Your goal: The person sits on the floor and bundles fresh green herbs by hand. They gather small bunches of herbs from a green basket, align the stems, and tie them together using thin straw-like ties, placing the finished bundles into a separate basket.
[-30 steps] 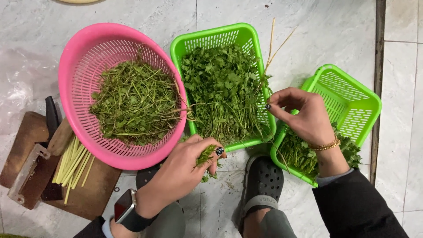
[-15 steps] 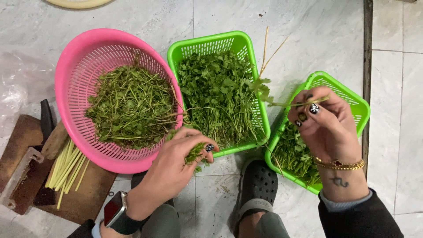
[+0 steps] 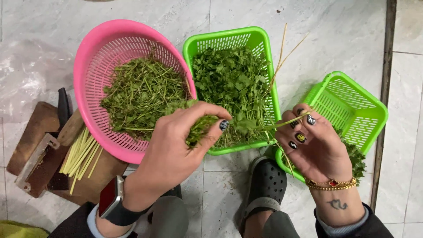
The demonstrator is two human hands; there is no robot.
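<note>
My left hand (image 3: 176, 145) is closed around a small bunch of leafy green herbs (image 3: 200, 128), held over the near rim of the round pink basket (image 3: 88, 66). My right hand (image 3: 315, 147) pinches one herb sprig (image 3: 264, 125) by its stem; the sprig reaches left toward the bunch. The pink basket holds trimmed green stems (image 3: 141, 97). The middle green basket (image 3: 260, 42) is full of leafy herbs (image 3: 229, 83). Behind my right hand, a tilted green basket (image 3: 352, 105) holds a few more herbs (image 3: 359, 161).
A brown wooden board (image 3: 35, 132) lies at the left with a cleaver (image 3: 37, 161) and a bundle of pale yellow stalks (image 3: 81, 156). Clear plastic sheeting (image 3: 31, 75) covers the grey tile floor. My black clog (image 3: 266, 185) is below the middle basket.
My left hand has risen with its bunch toward the pink basket. My right hand pulled a sprig from the middle basket and brought it down and left toward the bunch.
</note>
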